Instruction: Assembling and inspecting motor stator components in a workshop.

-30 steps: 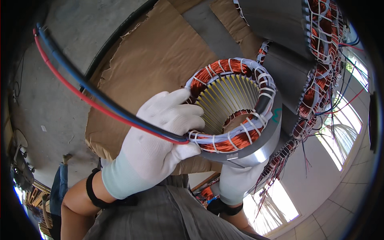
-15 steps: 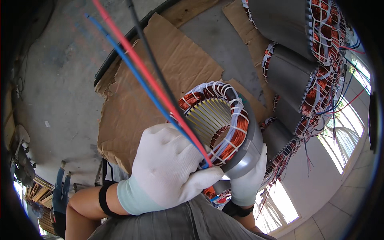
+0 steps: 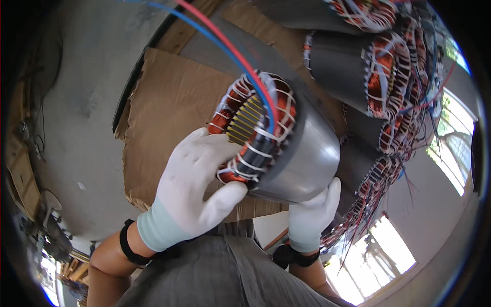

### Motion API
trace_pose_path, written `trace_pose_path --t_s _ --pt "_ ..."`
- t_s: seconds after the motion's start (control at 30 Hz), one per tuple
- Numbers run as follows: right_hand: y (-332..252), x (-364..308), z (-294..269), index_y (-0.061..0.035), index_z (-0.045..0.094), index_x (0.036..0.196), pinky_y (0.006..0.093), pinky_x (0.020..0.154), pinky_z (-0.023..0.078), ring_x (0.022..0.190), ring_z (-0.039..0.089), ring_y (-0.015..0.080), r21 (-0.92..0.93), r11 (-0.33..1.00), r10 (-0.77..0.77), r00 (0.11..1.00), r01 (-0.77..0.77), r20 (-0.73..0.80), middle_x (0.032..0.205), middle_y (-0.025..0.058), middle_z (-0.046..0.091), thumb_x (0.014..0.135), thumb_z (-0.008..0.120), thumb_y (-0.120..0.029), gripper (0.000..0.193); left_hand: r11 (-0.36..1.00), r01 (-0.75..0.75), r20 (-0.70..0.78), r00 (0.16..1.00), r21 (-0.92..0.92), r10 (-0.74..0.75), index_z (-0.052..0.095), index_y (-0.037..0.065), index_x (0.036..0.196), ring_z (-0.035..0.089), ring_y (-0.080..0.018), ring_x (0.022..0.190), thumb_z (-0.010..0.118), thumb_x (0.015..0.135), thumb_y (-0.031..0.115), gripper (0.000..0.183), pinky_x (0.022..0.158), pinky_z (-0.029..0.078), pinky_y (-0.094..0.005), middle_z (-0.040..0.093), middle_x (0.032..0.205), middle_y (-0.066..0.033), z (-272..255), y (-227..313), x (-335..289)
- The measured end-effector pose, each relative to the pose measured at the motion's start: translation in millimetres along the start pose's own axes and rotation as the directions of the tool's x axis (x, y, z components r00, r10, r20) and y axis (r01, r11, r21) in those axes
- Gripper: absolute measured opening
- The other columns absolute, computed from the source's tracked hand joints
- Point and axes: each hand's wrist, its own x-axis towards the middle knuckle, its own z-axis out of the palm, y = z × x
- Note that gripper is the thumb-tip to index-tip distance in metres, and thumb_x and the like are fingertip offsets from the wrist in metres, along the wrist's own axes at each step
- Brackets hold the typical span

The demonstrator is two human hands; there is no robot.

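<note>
Between my two white-gloved hands is a motor stator, tilted, with a smooth grey steel shell (image 3: 309, 153). Its near end carries a ring of copper windings (image 3: 250, 158) laced with white cord, and yellow strips line the bore. My left hand (image 3: 189, 181) grips the winding ring, fingers over the bore's edge and thumb on the outside. Under the shell's lower side, my right hand (image 3: 311, 217) is closed against the steel, part of its fingers hidden. A red lead (image 3: 225, 38) and a blue lead (image 3: 204, 32) rise from the windings and curve up to the left.
Brown cardboard (image 3: 163, 107) lies beneath, on a surface with a dark curved rim (image 3: 133, 87). To the right, several more wound stators (image 3: 337, 66) lie in a row, with loose leads (image 3: 353, 220) hanging from their ends. Bright windows (image 3: 378, 256) stand beyond them.
The stator has turned and tilted, so more of its steel shell shows. The leads now leave the ring farther from me, away from my left thumb. The black lead no longer shows apart.
</note>
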Motion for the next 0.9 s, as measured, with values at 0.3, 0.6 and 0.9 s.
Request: trace_pose_path --t_s 0.3,0.6,0.9 --pt "-1.4 -24.6 -4.6 0.0035 0.057 0.112 0.0316 0.074 0.049 0.088 0.061 0.0162 0.706 0.678 0.065 0.973 -0.207 0.223 0.099 0.0147 0.061 0.1 0.055 -0.011 0.018 0.862 0.493 -0.036 0.87 0.12 -0.493 0.053 0.002 0.09 0.036 -0.0057 0.07 0.039 0.113 0.038 0.045 0.061 0.032 -0.027 0.043 0.075 0.0047 -12.2 39.3 -17.0" --pt "24.9 -77.3 12.0 0.0024 0.054 0.138 0.0486 0.106 0.044 0.121 0.059 0.0417 0.804 0.584 0.038 0.994 -0.108 0.106 0.127 0.023 0.064 0.089 0.063 -0.014 0.052 0.823 0.487 0.074 0.846 0.293 -0.527 0.048 -0.002 0.144 0.061 -0.0215 0.12 0.032 0.115 0.034 0.05 0.105 0.045 -0.0335 0.064 0.133 -0.0138 3.1 75.5 6.0" --pt "39.3 -66.7 41.7 -0.0027 0.058 0.136 0.0483 0.106 0.044 0.129 0.055 0.0402 0.682 0.731 0.097 0.992 -0.013 -0.085 0.134 0.0198 0.061 0.085 0.062 -0.015 0.052 0.854 0.283 0.235 0.88 0.436 -0.412 0.044 0.004 0.149 0.053 -0.0223 0.134 0.036 0.114 0.033 0.046 0.115 0.042 -0.0386 0.054 0.146 -0.0103 -20.9 57.7 71.7"
